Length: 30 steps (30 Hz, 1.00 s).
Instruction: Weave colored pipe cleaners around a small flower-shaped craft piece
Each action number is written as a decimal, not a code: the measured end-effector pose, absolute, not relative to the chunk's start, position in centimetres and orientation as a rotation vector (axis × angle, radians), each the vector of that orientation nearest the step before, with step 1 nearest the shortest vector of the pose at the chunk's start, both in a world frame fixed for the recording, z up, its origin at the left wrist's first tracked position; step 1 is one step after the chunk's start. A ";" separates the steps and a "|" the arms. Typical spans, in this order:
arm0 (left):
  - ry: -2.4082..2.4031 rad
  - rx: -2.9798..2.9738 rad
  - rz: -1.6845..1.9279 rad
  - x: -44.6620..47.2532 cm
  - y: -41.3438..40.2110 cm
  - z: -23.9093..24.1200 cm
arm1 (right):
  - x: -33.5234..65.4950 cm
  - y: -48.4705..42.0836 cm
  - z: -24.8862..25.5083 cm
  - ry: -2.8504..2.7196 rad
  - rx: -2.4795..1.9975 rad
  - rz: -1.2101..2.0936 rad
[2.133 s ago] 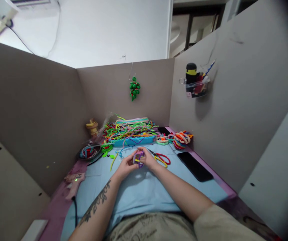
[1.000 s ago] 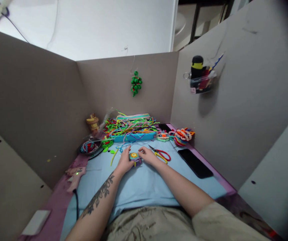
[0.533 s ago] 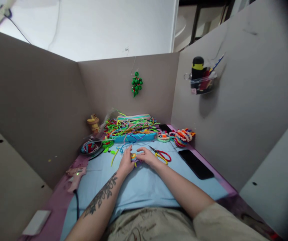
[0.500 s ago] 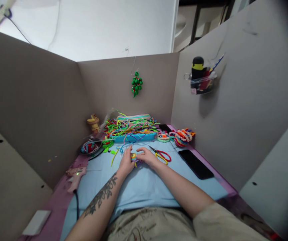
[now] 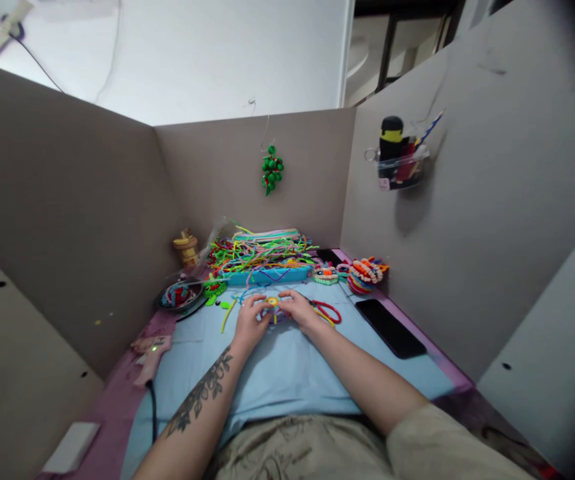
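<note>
Between my two hands is a small pipe-cleaner craft piece [image 5: 273, 303], yellow-orange on top with purple below. My left hand [image 5: 252, 319] grips its left side with bent fingers. From the right, my right hand [image 5: 295, 309] pinches the same piece, its fingers covering part of it. Beside my right hand lie scissors [image 5: 328, 311] with red and yellow handles, their blades hidden behind the hand. A yellow pipe cleaner [image 5: 227, 317] and small green pieces [image 5: 225, 305] rest on the pale blue cloth [image 5: 202, 360] left of my hands.
A blue tray [image 5: 292, 275] heaped with coloured pipe cleaners stands at the back. A pink glue gun [image 5: 153, 357] lies at left, near a round dish [image 5: 180, 293]. Finished woven pieces [image 5: 365, 275] and a black phone [image 5: 390, 327] sit at right. Grey panels [image 5: 307, 173] enclose the table.
My hands have shifted slightly, and the right one has come round the piece's right side. The piece has turned, showing its yellow top. The scissor blades have become covered by my right hand.
</note>
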<state>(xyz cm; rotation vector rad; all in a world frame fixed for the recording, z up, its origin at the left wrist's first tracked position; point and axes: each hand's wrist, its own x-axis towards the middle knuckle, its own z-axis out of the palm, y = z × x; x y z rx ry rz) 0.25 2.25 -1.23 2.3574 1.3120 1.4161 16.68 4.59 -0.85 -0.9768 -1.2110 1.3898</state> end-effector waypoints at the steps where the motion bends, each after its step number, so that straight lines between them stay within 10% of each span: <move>1: 1.303 2.368 1.414 0.3 2.2 -1.3 | 16.7 4.5 -0.8 -1.228 -0.968 1.392; 23: 1.579 1.886 1.663 -0.8 3.1 -1.0 | 17.2 6.1 -2.6 -1.500 -1.139 0.663; 30: 1.784 1.717 1.159 -1.3 3.8 -2.1 | 16.8 7.0 -2.5 -1.490 -1.126 0.570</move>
